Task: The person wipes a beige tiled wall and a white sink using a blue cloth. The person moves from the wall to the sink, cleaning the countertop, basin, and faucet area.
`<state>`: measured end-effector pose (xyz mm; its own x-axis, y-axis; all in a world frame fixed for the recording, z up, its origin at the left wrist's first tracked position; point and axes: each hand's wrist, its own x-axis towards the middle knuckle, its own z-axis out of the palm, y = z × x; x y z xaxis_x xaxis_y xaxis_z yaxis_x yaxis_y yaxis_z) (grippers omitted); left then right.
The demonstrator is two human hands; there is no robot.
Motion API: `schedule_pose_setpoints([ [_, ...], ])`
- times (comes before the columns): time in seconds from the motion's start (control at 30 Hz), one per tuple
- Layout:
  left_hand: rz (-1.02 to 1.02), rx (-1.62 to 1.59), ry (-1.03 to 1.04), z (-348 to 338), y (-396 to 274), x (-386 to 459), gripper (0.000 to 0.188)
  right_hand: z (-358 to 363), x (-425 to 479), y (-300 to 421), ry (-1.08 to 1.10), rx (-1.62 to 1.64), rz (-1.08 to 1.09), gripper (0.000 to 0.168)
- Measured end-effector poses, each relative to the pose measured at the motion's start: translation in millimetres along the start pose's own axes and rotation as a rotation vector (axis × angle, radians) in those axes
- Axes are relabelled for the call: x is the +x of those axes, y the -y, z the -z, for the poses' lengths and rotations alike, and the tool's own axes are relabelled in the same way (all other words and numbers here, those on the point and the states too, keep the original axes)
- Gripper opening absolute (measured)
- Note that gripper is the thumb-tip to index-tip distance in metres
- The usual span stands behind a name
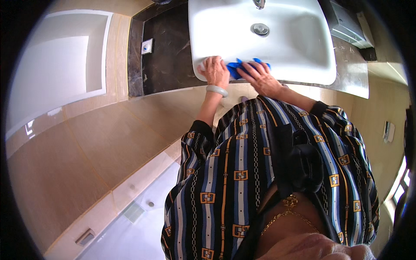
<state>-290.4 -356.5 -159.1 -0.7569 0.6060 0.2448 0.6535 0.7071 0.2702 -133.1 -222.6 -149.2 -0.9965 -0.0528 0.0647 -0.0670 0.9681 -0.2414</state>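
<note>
A white ceramic washbasin lies before me, with a round metal drain plug in its floor. My right hand presses a crumpled blue cloth against the basin's near rim, fingers spread over it. Just left of the cloth, my left hand curls its fingers down onto the rim near the front left corner. Something whitish shows beside those fingers; whether it is foam or an object in the hand, I cannot tell. A pale bangle circles my left wrist.
A chrome faucet stands at the basin's far side. Dark stone countertop surrounds the basin, bearing a small white square fitting on the left. A grey box-like unit sits at the right. Tiled wall runs along my left.
</note>
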Motion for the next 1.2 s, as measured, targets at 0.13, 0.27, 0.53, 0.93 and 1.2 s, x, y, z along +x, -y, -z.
schedule_pose_setpoints([
  [0.13,-0.062,0.052,0.012,-4.4,-1.9,5.5,0.016,18.0,3.5,-12.3,0.063,0.040,-0.004,0.065],
  [0.27,-0.039,0.059,-0.004,-2.2,-5.0,-0.5,0.025,46.1,-51.6,-56.8,0.081,-0.011,-0.181,0.067],
  [0.53,-0.084,-0.075,0.004,-19.5,-21.8,11.1,0.027,11.7,-71.0,-60.8,-0.087,-0.190,-0.448,0.083],
  [0.93,-0.003,-0.198,0.020,-16.0,-26.6,8.1,0.022,40.4,-8.8,-50.5,0.209,0.368,-0.088,0.057],
  [1.2,0.091,-0.060,-0.165,2.4,-18.8,19.1,0.038,54.1,-73.8,-109.4,0.241,0.250,-0.463,0.040],
])
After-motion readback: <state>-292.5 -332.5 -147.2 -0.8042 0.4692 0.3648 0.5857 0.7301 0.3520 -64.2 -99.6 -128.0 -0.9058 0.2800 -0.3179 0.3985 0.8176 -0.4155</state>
